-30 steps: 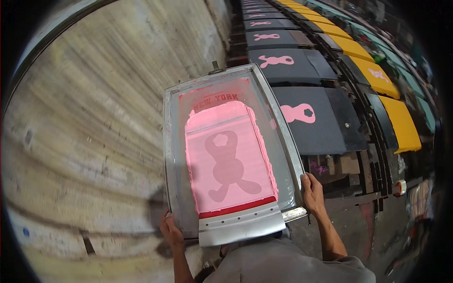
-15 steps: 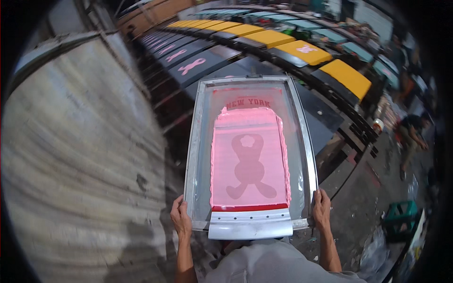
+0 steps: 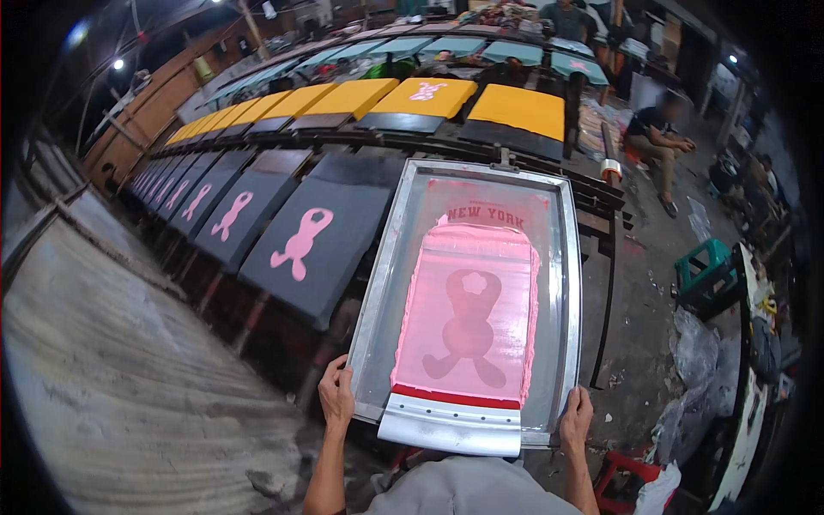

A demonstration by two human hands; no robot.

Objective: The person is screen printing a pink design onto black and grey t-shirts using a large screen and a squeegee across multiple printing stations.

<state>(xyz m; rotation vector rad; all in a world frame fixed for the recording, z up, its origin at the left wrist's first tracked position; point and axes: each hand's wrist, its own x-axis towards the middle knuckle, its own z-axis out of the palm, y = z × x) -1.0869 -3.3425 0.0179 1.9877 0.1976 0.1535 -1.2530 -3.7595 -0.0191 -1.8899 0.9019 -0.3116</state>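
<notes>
Between my two hands is a silver-framed printing screen point(image 3: 570, 296), held level in front of my body. My left hand point(image 3: 336, 393) grips the frame's near left side, and my right hand point(image 3: 576, 419) is closed on its near right side. Thick pink ink point(image 3: 525, 335) covers much of the mesh, with a darker long-eared figure showing through it. Across the screen's near end lies a squeegee point(image 3: 451, 426) with a metal holder and red blade; neither hand touches it. Left of the screen, a dark fabric panel point(image 3: 339, 236) carries a pink printed figure.
Dark panels with pink prints run along a sloping rack at left. Behind stand rows of yellow panels point(image 3: 517, 112) and teal panels point(image 3: 511, 53). A seated person point(image 3: 659, 133), a green stool point(image 3: 705, 266), plastic bags point(image 3: 695, 348) and a red stool point(image 3: 625, 476) are at right.
My view has swung right, so the panel rows now sit further left. The screen has shifted slightly right and tilts in the picture, still in both hands. The red stool has come into view.
</notes>
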